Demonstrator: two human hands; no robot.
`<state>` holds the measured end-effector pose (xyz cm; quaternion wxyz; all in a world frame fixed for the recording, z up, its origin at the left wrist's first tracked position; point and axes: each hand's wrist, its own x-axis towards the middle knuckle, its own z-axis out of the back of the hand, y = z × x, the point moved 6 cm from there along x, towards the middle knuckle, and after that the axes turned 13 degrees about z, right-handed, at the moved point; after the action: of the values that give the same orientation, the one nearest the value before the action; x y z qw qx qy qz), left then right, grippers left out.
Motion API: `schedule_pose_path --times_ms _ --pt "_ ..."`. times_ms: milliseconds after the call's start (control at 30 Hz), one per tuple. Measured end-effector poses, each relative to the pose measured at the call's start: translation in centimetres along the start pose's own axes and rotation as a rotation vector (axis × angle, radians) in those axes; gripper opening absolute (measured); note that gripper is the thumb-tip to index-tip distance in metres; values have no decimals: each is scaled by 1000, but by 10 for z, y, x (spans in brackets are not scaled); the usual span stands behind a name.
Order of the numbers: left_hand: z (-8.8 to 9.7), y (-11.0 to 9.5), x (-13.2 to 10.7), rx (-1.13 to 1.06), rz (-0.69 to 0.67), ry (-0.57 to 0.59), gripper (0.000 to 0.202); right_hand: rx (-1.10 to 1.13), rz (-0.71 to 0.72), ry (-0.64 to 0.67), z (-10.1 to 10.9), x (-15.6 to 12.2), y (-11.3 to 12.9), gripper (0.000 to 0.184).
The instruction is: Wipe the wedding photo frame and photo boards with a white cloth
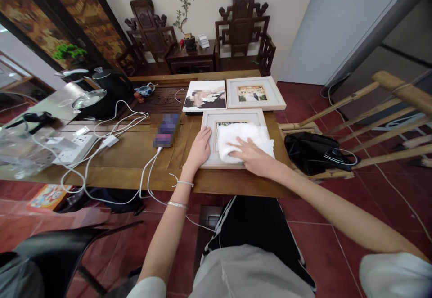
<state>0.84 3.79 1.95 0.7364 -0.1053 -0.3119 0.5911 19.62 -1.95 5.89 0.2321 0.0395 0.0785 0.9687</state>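
A light-framed picture (207, 142) lies flat near the table's front edge, a photo mount partly showing inside it. My left hand (200, 147) rests on its left border, fingers stretched out and laid flat. Over the photo and the frame's right part is a bunched white cloth (245, 133). My right hand (251, 154) presses on this cloth with spread fingers, gathering it near the lower edge. The cloth hides most of the photo. Just behind are a second framed photo (278, 100) and a frameless photo panel (204, 96), side by side.
Left of the frame lies a phone (166, 129) on a charging cable. Farther left are a white power strip (77, 149), tangled cables, a glass-lidded pot (89, 99) and a black kettle (110, 82). A bamboo chair (357, 163) bearing a black bag (313, 151) stands at right.
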Motion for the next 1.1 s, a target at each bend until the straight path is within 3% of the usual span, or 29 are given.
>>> schedule_pose_path --times_ms 200,333,433,567,700,833,967,1100 --pt "-1 3 1 -8 -9 4 49 -155 -139 -154 14 36 -84 80" --pt "-2 4 1 2 -7 0 48 -204 -247 -124 18 56 -113 80" --pt "-1 3 0 -1 -14 3 48 -178 -232 -58 11 55 -97 79" --pt "0 1 0 0 -9 15 47 -90 -157 33 4 30 -44 78" --pt "0 -1 0 0 10 14 47 48 -91 119 12 0 9 76" --pt "2 -4 0 -33 50 26 45 134 44 151 19 -1 45 71" --pt "9 -6 -2 -177 129 28 52 10 22 67 11 27 46 61" --pt "14 -10 -5 -271 122 31 57 -117 -45 46 1 67 23 44"
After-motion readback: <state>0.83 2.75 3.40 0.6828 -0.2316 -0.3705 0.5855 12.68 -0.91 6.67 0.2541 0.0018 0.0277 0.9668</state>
